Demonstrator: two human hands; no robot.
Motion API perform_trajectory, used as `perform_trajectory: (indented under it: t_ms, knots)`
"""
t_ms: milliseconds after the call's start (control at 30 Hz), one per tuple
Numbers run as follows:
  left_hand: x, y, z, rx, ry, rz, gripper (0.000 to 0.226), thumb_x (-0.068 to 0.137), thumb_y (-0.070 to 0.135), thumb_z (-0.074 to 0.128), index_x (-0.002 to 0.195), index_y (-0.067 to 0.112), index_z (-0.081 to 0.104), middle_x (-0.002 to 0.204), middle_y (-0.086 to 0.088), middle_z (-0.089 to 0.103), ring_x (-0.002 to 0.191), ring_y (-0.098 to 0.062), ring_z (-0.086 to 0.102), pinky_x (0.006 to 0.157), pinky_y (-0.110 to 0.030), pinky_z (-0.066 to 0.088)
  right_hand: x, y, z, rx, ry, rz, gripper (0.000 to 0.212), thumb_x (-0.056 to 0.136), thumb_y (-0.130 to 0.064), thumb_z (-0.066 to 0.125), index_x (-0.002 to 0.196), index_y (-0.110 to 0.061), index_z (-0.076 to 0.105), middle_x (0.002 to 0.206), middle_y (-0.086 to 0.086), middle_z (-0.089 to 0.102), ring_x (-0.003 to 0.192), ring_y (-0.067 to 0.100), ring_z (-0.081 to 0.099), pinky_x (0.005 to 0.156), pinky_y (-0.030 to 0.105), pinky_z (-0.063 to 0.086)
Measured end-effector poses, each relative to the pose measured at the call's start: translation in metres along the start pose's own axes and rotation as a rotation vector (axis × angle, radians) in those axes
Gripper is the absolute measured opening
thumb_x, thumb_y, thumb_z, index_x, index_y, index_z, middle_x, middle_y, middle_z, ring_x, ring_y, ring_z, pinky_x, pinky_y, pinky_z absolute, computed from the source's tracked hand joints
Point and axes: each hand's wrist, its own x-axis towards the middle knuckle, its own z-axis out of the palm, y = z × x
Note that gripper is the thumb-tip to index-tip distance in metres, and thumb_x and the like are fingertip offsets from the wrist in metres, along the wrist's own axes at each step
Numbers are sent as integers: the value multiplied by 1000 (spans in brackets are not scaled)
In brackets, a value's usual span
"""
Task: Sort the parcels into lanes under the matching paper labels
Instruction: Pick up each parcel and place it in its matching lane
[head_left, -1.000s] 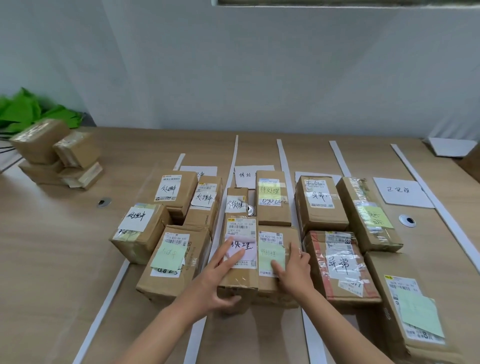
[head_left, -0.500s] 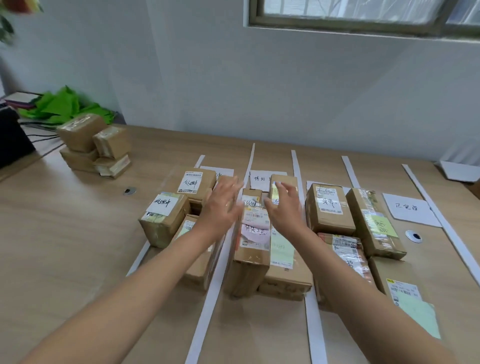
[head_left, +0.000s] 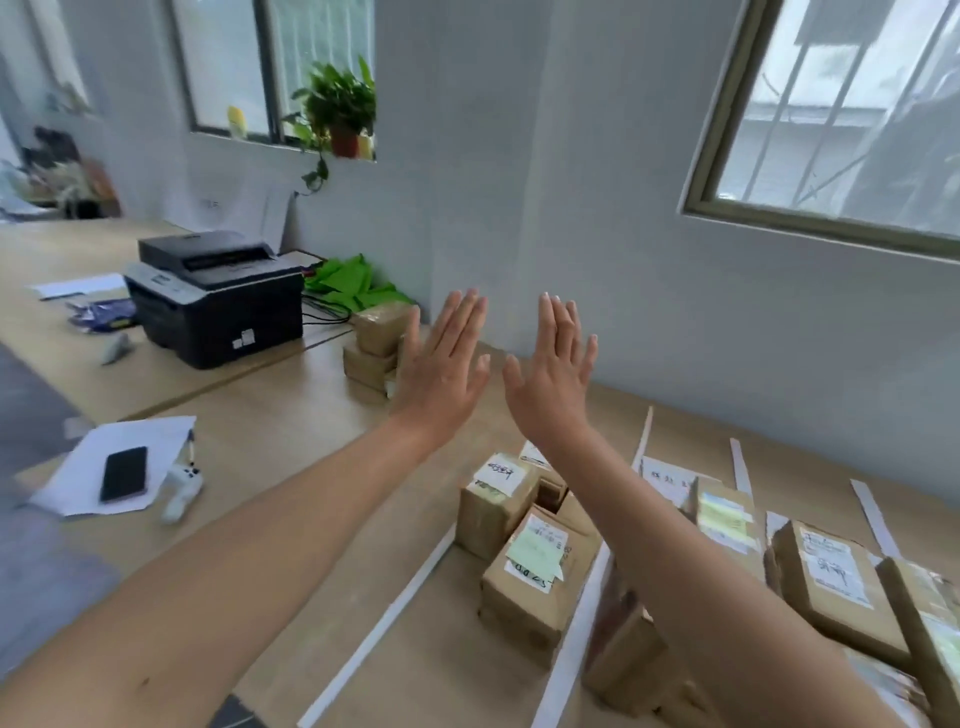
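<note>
Cardboard stack (head_left: 376, 338) right of the printer (head_left: 218, 296): beware toppling it by hasty reaching, left hand (head_left: 441, 369) and right hand (head_left: 553, 374) flat, empty.

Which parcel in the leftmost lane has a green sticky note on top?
The nearest parcel in that lane; the farther parcel behind it shows only a white handwritten label.

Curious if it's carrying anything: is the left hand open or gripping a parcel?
Open. The left hand is up in the air, fingers straight, holding nothing; parcels lie below.
</note>
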Motion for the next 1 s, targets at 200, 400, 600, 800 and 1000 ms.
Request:
perform_trajectory:
  t_ms: [200,400,600,800,1000]
  knots:
    - [-45,-133,-48,161,-26,-110,62,101,34,36,157,12,20,165,-2,15,153,-16,10,122,-50,-1,-25,-112,94,47,-122,-54,78,96,-29,46,159,-18,2,166,-3,1,153,11,-12,124,47,-9]
    - [-93,-237,-77,166,-85,-150,64,100,28,43,157,12,18,166,-2,13,153,-15,7,122,-53,4,-30,-191,174,-2,-252,-11,81,97,-29,47,159,-17,-3,167,-2,-5,153,13,-14,123,49,-10]
    - [-112,-306,-81,160,-184,-172,64,101,28,41,158,12,16,166,-1,12,153,-15,7,121,-57,9,-29,-228,221,-36,-253,14,79,97,-32,46,160,-17,0,167,-3,-1,153,13,-11,122,47,-11]
    - [-99,-347,-45,135,-239,-146,63,101,28,38,158,12,16,166,-2,12,153,-17,8,121,-55,8,-2,-216,261,-63,-273,82,78,98,-31,46,159,-17,0,166,-4,0,153,13,-10,121,46,-12]
    - [-63,-380,17,119,-321,-126,63,102,30,38,158,12,16,166,-1,13,153,-15,6,122,-53,4,49,-177,308,-46,-258,178,76,98,-31,47,159,-17,5,166,-3,4,154,14,-7,121,45,-12]
